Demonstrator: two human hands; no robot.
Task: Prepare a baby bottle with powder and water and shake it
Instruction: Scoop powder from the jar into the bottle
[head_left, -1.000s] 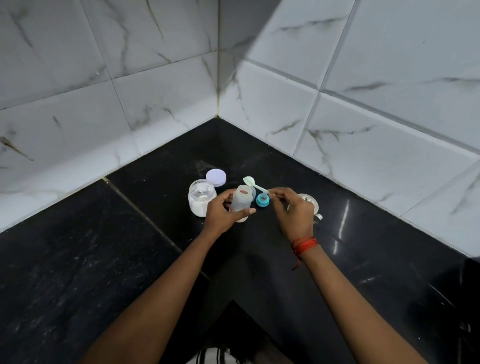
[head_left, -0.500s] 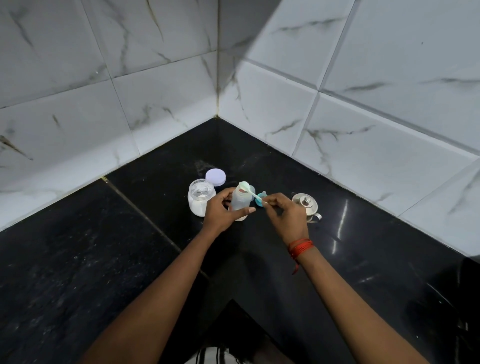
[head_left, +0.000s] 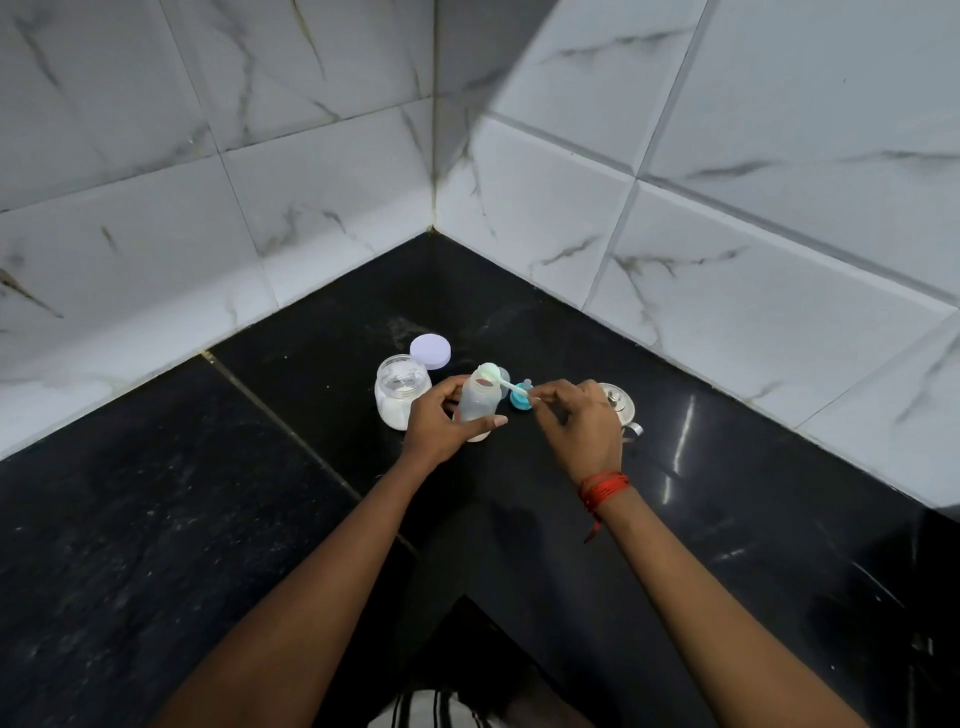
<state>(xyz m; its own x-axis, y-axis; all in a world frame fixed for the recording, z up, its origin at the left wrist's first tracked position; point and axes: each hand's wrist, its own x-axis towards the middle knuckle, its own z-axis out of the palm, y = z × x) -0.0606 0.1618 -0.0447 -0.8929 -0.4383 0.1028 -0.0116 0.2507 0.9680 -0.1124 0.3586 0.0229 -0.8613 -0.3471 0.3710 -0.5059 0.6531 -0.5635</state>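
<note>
A small clear baby bottle (head_left: 479, 401) stands uncapped on the black counter, and my left hand (head_left: 441, 422) grips its body. My right hand (head_left: 579, 422) pinches the handle of a pale green spoon (head_left: 496, 378), whose bowl is tipped over the bottle's mouth. An open glass jar (head_left: 400, 391) holding white powder sits just left of the bottle. Its lilac lid (head_left: 430, 352) lies behind it. The bottle's blue teat cap (head_left: 521, 399) rests on the counter between bottle and right hand.
A small steel vessel with a lid (head_left: 619, 408) stands right of my right hand, partly hidden by it. The black stone counter (head_left: 208, 519) runs into a corner of white marble-look wall tiles (head_left: 623, 208). A seam crosses the counter at left.
My right hand has carried the spoon leftward, from beside the blue cap to directly over the bottle's mouth. My left hand has kept its hold on the bottle.
</note>
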